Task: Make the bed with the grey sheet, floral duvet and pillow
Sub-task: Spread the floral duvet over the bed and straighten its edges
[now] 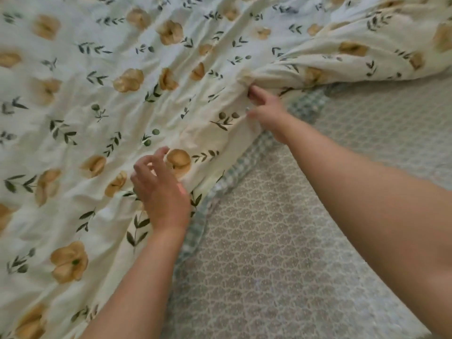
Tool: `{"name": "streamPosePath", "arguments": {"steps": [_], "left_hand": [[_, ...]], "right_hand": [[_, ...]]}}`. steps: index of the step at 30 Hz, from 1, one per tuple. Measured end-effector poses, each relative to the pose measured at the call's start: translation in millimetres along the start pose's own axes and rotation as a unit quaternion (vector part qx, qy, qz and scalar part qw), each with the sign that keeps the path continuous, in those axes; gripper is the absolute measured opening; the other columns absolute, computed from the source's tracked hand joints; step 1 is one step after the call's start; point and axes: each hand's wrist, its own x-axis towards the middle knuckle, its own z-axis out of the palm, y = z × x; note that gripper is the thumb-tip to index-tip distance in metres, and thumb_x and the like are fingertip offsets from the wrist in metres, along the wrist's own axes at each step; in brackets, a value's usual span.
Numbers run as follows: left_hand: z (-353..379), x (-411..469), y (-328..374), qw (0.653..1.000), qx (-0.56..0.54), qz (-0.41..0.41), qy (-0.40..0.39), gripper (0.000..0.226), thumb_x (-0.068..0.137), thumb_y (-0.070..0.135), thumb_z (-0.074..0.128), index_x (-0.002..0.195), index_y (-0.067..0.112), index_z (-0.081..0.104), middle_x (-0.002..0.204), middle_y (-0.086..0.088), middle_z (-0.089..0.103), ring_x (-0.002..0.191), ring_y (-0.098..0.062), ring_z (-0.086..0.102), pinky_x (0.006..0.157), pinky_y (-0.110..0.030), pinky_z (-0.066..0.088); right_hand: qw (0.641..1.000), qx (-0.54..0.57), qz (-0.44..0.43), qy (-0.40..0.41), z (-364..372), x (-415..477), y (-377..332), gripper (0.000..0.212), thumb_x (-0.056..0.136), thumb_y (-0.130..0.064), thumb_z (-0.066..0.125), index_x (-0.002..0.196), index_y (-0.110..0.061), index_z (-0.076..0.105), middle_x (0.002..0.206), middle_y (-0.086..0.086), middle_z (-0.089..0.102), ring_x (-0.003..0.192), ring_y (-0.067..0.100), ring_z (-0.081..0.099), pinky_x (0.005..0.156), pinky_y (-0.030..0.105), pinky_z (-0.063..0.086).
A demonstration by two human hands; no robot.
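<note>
On grey sheet (281, 241), floral duvet (110, 106) edge diagonal, right hand (266, 113) gripping

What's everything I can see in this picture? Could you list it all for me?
floral duvet: one, cream with tan flowers and dark green leaves, spread over the left and top of the view, bunched in a fold at upper right
checked underside of the duvet: one strip, green and white check, showing along the duvet's edge in the middle
grey sheet: one, grey with a small pale repeating pattern, bare across the lower right
pillow: none in view
left hand: one, fingers spread and curled, on the duvet near its edge
right hand: one, gripping the bunched fold of the duvet, arm reaching in from the right
</note>
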Motion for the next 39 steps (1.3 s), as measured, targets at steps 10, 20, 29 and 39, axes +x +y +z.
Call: {"name": "streamPosePath", "arguments": {"steps": [10, 20, 29, 39], "left_hand": [[52, -16, -45, 0.957, 0.131, 0.108, -0.237, 0.105, 0.073, 0.039, 0.080, 0.152, 0.014, 0.015, 0.155, -0.014, 0.022, 0.141, -0.032, 0.024, 0.114, -0.042, 0.028], [35, -17, -45, 0.983, 0.129, 0.087, -0.100, 0.033, 0.076, 0.018, 0.075, 0.107, 0.013, 0.063, 0.121, -0.012, 0.048, 0.111, -0.031, 0.037, 0.092, -0.041, 0.039], [15, -45, -6, 0.979, -0.063, 0.050, -0.186, 0.009, 0.098, 0.007, 0.037, 0.103, 0.014, 0.042, 0.067, 0.000, 0.051, 0.055, -0.022, 0.048, 0.046, -0.035, 0.034], [29, -137, 47, 0.913, -0.001, 0.118, -0.392, 0.022, 0.091, 0.031, 0.057, 0.108, 0.023, 0.046, 0.086, 0.005, 0.063, 0.073, -0.018, 0.061, 0.060, -0.035, 0.049]], "right_hand": [[0.953, -0.065, 0.090, 0.283, 51, 6, 79, 0.061, 0.071, -0.046, 0.077, 0.118, -0.016, 0.052, 0.128, 0.005, 0.046, 0.119, 0.024, 0.047, 0.098, 0.033, 0.041], [0.896, 0.218, 0.311, 0.232, 20, 2, 88, 0.030, 0.091, -0.013, 0.064, 0.117, -0.005, 0.054, 0.105, 0.013, 0.068, 0.086, 0.028, 0.069, 0.068, 0.044, 0.061], [0.847, 0.428, 0.303, 0.086, 2, -33, 72, 0.069, 0.087, -0.065, 0.050, 0.124, -0.007, 0.057, 0.116, 0.022, 0.066, 0.103, 0.041, 0.065, 0.083, 0.062, 0.052], [0.878, 0.428, 0.205, 0.067, -59, -105, 124, 0.053, 0.090, -0.058, 0.050, 0.115, -0.014, 0.066, 0.108, 0.014, 0.072, 0.100, 0.032, 0.069, 0.082, 0.046, 0.057]]}}
